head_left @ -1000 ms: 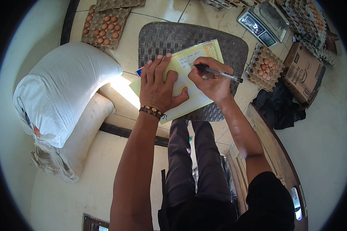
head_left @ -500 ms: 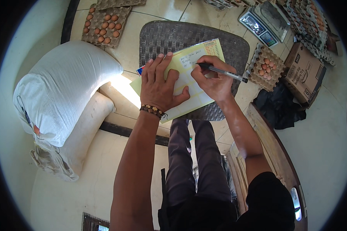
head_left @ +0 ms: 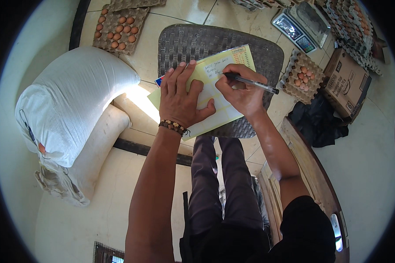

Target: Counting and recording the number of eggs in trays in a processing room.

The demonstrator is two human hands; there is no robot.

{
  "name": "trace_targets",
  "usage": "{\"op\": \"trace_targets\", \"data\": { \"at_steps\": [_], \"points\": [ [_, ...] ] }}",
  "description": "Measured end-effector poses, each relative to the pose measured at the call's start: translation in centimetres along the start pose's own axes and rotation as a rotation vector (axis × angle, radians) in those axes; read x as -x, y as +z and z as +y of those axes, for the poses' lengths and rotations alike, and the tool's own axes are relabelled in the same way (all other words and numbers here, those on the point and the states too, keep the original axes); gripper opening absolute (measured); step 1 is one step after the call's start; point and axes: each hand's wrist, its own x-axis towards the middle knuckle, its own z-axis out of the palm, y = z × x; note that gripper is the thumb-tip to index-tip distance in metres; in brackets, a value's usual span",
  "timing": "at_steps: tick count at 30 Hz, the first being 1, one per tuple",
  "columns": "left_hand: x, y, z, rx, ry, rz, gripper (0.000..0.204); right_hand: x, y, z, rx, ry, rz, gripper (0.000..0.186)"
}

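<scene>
Left of the left hand (head_left: 178, 94): a bulging white woven sack (head_left: 81, 96). The left hand is open, palm down on a yellow-bordered paper sheet (head_left: 208, 91), which lies beneath both hands on a dark woven seat (head_left: 186, 41). The right hand (head_left: 245, 92) grips a slim black-and-clear pen (head_left: 255, 83). Right of it: a grey pulp tray (head_left: 288, 80) with brown eggs (head_left: 303, 78), then a brown cardboard box (head_left: 346, 85).

The left hand (head_left: 180, 96) rests on a yellow paper (head_left: 219, 106) on a woven seat (head_left: 206, 39); the right hand (head_left: 246, 93) holds a pen (head_left: 255, 83) over it. Eggs (head_left: 303, 76) lie in a tray (head_left: 290, 65).
</scene>
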Motion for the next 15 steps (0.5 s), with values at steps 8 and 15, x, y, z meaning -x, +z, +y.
{"op": "trace_targets", "data": {
  "at_steps": [8,15],
  "points": [
    [0.1,-0.1,0.0,-0.001,-0.007,-0.008,0.037,0.4,0.0,0.3,-0.033,-0.02,0.065,0.015],
    [-0.1,-0.2,-0.1,-0.009,0.017,-0.014,0.038,0.3,-0.9,-1.1,-0.039,-0.212,0.345,0.017]
  ]
}}
